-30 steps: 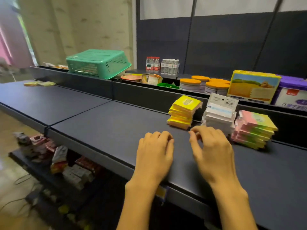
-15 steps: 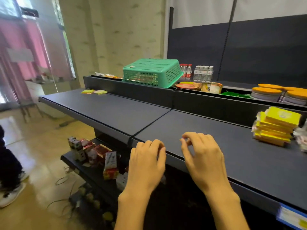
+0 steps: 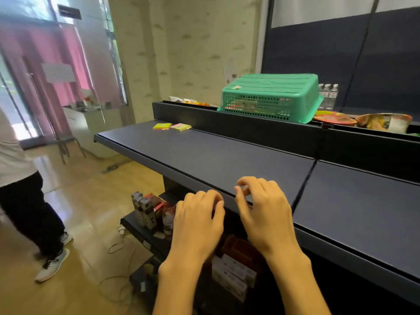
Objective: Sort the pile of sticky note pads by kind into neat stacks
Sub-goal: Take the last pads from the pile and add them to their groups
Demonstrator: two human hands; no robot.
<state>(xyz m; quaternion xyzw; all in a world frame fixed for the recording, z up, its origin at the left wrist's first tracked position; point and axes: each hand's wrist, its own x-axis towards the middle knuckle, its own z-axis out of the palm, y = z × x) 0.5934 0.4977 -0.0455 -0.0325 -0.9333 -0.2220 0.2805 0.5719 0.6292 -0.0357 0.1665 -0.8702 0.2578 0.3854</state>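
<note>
From the head view, both hands hang in front of the near edge of the dark counter [image 3: 227, 160], palms down and holding nothing. The left hand [image 3: 197, 221] has its fingers loosely curled, knuckles up, just short of the counter's lip. The right hand [image 3: 263, 214] lies beside it, fingers bent and slightly spread, its fingertips over the lip; whether they touch the surface is hard to tell.

Two sticky note pads lie flat at the far left end of the counter, against the raised back ledge: a yellow-green pad [image 3: 161, 126] and, just beside it, a pink-topped pad [image 3: 181, 127]. Both are small and their details are unclear.

A green basket [image 3: 270, 96] sits upside down on the upper ledge, with water bottles [image 3: 328, 95] partly hidden behind it and colourful packets [image 3: 384, 121] cut off at the right edge. Boxed goods [image 3: 145, 208] stand on a lower shelf, partly hidden by the hands. A standing person [image 3: 25, 189] is cut off at the left.
</note>
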